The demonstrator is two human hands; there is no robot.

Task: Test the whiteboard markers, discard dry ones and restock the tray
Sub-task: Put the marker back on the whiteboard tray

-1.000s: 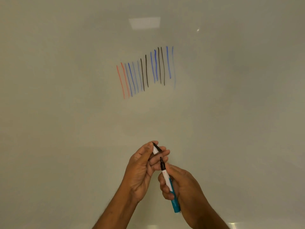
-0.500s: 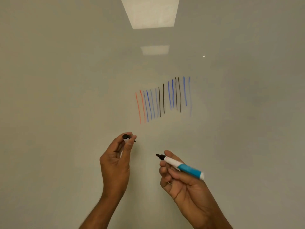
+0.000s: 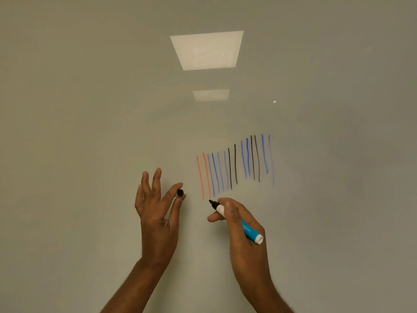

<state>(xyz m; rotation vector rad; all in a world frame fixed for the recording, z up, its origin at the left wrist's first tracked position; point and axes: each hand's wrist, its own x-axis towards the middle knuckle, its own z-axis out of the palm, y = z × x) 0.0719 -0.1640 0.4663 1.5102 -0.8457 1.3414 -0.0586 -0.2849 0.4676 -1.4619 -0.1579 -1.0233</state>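
A row of test strokes (image 3: 234, 166) in red, blue and black stood on the whiteboard (image 3: 90, 109), so much of the testing looked done. The rightmost blue line was faint, perhaps from a drying pen. No stroke could be tied to the marker (image 3: 249, 232) in hand, and neither the tray nor any discard place was in view, so sorting and restocking seemed left to do. The right hand (image 3: 237, 245) gripped the uncapped marker in a writing hold, fingers curled round its barrel, with the dark tip aimed up and left near the lower ends of the red strokes. The left hand (image 3: 155, 208), raised to the left, pinched the black cap (image 3: 180, 192) between thumb and forefinger, its other fingers spread.
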